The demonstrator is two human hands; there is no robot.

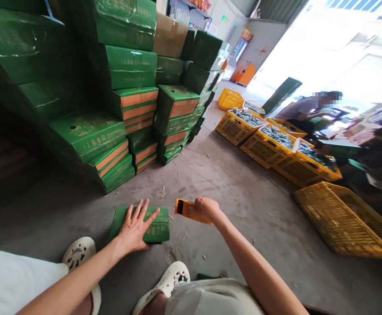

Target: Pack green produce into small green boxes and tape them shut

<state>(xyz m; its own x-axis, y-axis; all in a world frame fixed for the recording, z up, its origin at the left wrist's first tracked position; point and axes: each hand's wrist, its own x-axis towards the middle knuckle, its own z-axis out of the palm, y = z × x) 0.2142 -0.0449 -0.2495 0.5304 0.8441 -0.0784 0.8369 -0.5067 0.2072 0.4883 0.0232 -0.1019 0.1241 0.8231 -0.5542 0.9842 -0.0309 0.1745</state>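
A small green cardboard box (158, 225) with printed characters lies on the floor in front of me. My left hand (136, 226) rests flat on its top, fingers spread. To the right of the box, and apart from it, my right hand (206, 209) is wrapped round a flat orange hand tool (186, 208). The tool's dark end points left, toward the box. I cannot make out its exact kind, as my fingers cover part of it.
Stacked green boxes (132, 68) rise at the left and ahead. Yellow crates (259, 146) filled with small grey-green items stand at the right, near a seated person (301, 109). Another yellow crate (334, 218) is closer. Brown scraps dot the concrete floor (217, 175). My shoes (169, 280) flank the box.
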